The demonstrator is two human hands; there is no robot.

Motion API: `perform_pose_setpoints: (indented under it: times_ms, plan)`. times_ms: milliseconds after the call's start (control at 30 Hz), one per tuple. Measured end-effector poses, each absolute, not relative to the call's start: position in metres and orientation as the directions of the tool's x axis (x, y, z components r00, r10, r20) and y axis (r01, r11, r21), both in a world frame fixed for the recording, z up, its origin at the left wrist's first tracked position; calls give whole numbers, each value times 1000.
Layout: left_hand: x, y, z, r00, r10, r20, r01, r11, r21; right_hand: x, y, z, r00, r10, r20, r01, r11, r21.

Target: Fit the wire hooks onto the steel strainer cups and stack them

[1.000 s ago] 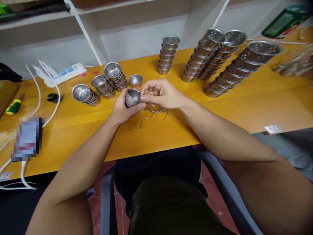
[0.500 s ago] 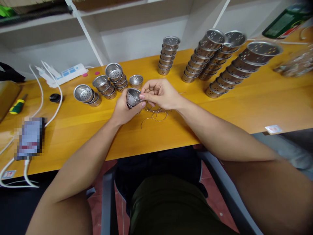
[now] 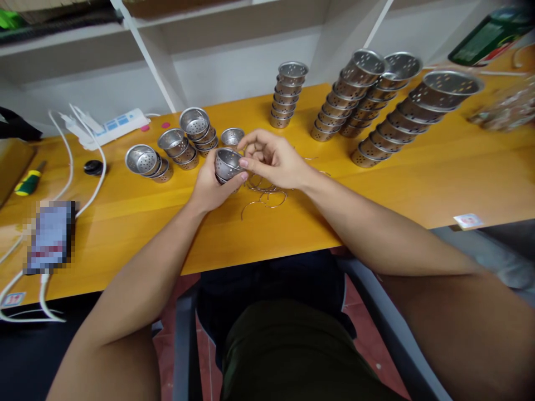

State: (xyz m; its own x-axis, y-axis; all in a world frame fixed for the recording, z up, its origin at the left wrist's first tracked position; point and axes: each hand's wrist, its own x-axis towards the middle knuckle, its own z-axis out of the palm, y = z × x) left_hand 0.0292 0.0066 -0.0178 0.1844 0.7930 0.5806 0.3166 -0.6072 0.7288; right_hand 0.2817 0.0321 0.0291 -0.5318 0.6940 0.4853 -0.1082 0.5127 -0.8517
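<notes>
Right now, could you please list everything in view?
Tall cup stacks: four, silver, right
Short stacks: three, silver, left
Held cups: two visible, silver, centre
Single cup: one, silver, behind those
Wires: several, coppery, centre
Power strip: one, white, rear
Screwdriver: one, green-yellow, left
Disc: one, black, left
Pixelated device: one, dark, left
Cables: several, white, left
Container: one, green, right
Plastic bag: one, clear, right
Table: one, yellow, centre
Shelf: one, white, rear
Chair: one, grey, front
Left hand: one, around held cups
Right hand: one, at cup rim

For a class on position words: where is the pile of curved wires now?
In the head view, the curved wires lie mid-picture on the table, below the right hand and right of the left hand.
</notes>
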Motion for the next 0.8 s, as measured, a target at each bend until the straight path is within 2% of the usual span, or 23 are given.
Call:
perform_pose_setpoints:
  times_ms: [133,300,500,600,700,800]
  plan:
    - [23,14,-22,143,809,571,345,-581,737,285,39,17,-467,682,563,49,656,-754]
    - [16,18,-26,142,821,553,364,-562,742,282,39,7,-549,590,592,64,736,-674]
    - [21,14,-29,216,807,550,346,-590,730,273,35,-1,-506,676,536,10,626,-779]
    - [24,15,-33,252,802,542,319,-598,736,279,43,-2,-497,660,563,24,660,-751]
    - [20,20,-39,227,803,552,346,-596,724,297,71,3,-360,672,647,170,729,-663]
    - [13,26,-45,174,825,537,369,-561,742,312,122,13,-237,708,665,278,705,-652]
